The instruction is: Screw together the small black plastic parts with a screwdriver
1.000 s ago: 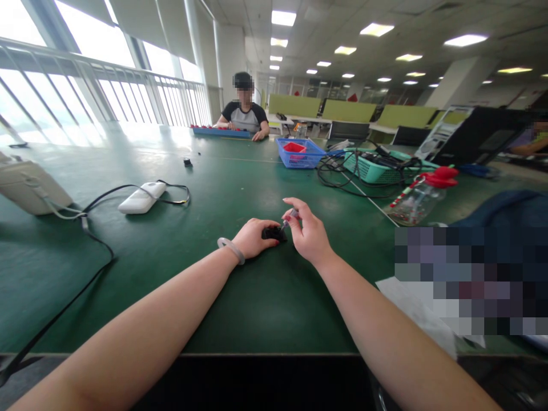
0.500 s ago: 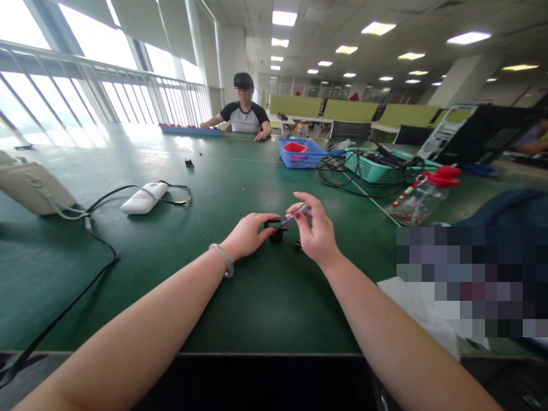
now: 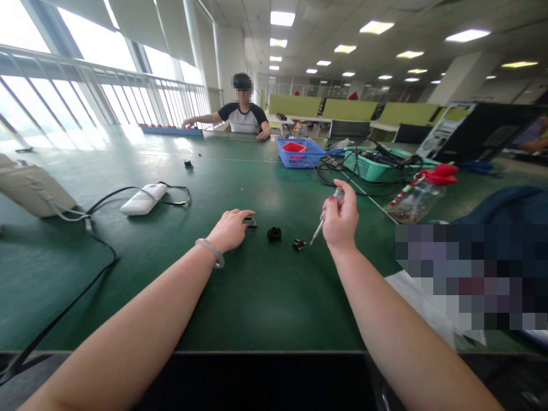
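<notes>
My right hand point(image 3: 343, 216) is closed round a screwdriver point(image 3: 319, 227) with a clear handle, its metal tip pointing down and left. Close to that tip lies a small black part with bright metal bits point(image 3: 299, 245). A black blocky piece with a round top point(image 3: 274, 234) sits between my hands, touched by neither. My left hand point(image 3: 229, 229) has thumb and fingertips on a small black frame point(image 3: 252, 222), low over or on the table; which of the two I cannot tell. Part of the frame is hidden by the fingers.
On the green table point(image 3: 231, 308), a white power bank point(image 3: 144, 200) with a black cable lies left. Blue point(image 3: 314, 158) and teal point(image 3: 363, 166) baskets with cables stand behind, a bottle point(image 3: 415, 197) to the right. A person point(image 3: 245, 117) sits opposite by a blue tray point(image 3: 171, 131).
My left hand has drawn the black frame left, off the blocky piece, which stays on the table. My right hand has moved right with the screwdriver. The person opposite has shifted the blue tray left.
</notes>
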{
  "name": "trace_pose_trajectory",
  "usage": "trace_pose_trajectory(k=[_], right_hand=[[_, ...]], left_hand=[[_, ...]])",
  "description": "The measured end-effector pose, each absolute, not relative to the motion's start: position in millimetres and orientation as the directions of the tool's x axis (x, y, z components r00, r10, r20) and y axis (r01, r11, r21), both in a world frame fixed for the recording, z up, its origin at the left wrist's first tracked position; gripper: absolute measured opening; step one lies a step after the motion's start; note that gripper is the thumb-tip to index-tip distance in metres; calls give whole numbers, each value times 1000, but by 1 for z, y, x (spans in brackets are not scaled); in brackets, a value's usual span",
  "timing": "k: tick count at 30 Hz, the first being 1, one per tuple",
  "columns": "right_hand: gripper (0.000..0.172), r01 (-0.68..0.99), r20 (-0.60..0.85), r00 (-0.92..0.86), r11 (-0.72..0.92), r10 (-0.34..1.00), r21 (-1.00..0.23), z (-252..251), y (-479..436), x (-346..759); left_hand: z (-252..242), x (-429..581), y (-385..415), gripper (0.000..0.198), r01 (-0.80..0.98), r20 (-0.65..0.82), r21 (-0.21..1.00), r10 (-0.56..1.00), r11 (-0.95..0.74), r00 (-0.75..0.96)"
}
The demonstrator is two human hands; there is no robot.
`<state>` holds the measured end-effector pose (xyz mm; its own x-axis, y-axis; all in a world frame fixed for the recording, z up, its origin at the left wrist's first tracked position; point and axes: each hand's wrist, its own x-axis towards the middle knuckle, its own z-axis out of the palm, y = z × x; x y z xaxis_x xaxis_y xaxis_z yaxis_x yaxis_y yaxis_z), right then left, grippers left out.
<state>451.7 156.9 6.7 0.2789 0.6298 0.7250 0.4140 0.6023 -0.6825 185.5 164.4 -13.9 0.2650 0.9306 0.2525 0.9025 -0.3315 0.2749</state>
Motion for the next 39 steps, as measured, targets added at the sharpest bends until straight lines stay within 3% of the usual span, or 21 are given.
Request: trace_pose_trajectory(k=[8, 10, 13, 16, 19, 30, 39], right_hand=[[31, 576, 668, 148, 486, 729, -658, 1, 161, 452], [30, 549, 648, 147, 483, 748, -682, -1, 161, 449], [31, 465, 611, 153, 489, 776, -738, -2, 162, 445], [32, 370, 589, 179, 501, 788, -782, -2, 161, 442], [30, 277, 578, 231, 517, 783, -810, -3, 162, 443], [30, 83, 516, 379, 527, 768, -846, -19, 181, 451], [31, 52, 520, 378, 543, 766, -838, -16, 177, 448]], left_hand=[[-13, 182, 158, 45, 934, 148, 160, 943, -321, 298], [-10, 188, 154, 42, 926, 166, 199, 942, -320, 290], [-8, 204, 149, 54, 887, 220, 310, 934, -342, 283], [-11, 222, 144, 65, 801, 270, 379, 883, -464, 384], [-15, 235, 140, 70, 745, 247, 372, 833, -554, 495], [-12, 264, 111, 25, 779, 171, 363, 858, -512, 485], [-5, 212, 32, 21, 708, 141, 410, 807, -575, 573]])
